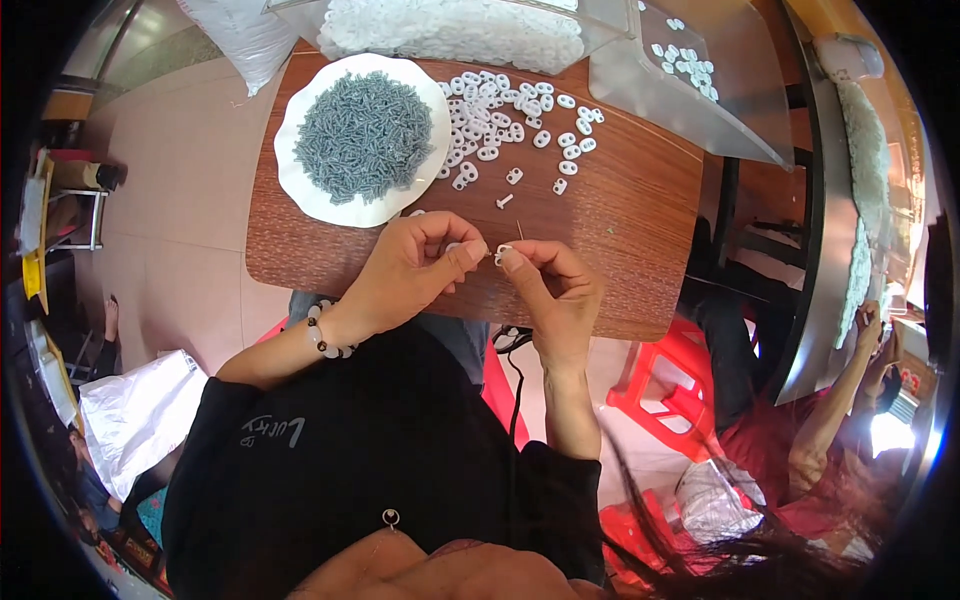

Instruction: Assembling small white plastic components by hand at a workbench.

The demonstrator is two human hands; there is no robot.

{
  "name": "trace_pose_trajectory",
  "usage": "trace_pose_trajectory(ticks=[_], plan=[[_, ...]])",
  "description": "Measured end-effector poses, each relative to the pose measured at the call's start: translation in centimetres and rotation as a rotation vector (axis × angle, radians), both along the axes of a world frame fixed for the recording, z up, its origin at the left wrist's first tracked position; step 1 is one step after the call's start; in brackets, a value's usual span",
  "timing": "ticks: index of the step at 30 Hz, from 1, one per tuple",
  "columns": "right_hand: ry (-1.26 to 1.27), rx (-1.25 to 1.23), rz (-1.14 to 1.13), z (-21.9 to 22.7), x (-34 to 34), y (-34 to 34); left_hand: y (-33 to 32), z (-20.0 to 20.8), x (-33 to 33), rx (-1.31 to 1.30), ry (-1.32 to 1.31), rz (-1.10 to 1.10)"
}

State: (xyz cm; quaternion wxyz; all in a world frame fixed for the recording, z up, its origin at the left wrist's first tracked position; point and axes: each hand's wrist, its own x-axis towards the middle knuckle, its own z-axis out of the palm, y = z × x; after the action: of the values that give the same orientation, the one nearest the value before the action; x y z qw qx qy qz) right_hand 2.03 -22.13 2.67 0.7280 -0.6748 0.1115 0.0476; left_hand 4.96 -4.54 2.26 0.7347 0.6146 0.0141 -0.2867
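Note:
My left hand (425,262) is closed in a pinch at the near edge of the wooden table, thumb against forefinger. What it pinches is too small to make out. Close beside those fingertips, my right hand (556,290) grips a small white plastic piece (501,256) between thumb and forefinger. A thin pointed rod (519,231) rises just beyond the right fingers; what it is fixed to is hidden. Farther off lies a small white T-shaped plug (504,201). Loose white oval two-hole plastic pieces (488,122) are scattered behind it.
A white scalloped plate (300,190) heaped with small grey springs (365,135) stands at the table's left. Behind are a clear bin of white pieces (450,32) and a tilted translucent tray (690,110). A red stool (668,385) and another person's arm (830,400) are at right.

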Motion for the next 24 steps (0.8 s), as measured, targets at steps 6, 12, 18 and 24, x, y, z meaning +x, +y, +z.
trace_pose_trajectory(ticks=[6, 12, 18, 24], plan=[[-0.032, -0.103, 0.026, -0.22, 0.0, 0.02, 0.01, -0.05, -0.16, 0.014, 0.004, 0.003], [-0.019, -0.094, 0.031, -0.38, -0.17, 0.08, 0.05, -0.36, -0.36, -0.001, -0.002, 0.006], [-0.024, -0.104, 0.015, -0.28, -0.21, 0.18, 0.03, -0.46, -0.31, 0.01, -0.022, 0.001], [-0.02, -0.132, 0.033, -0.11, -0.04, 0.31, -0.03, -0.52, -0.3, 0.017, -0.031, 0.01]])
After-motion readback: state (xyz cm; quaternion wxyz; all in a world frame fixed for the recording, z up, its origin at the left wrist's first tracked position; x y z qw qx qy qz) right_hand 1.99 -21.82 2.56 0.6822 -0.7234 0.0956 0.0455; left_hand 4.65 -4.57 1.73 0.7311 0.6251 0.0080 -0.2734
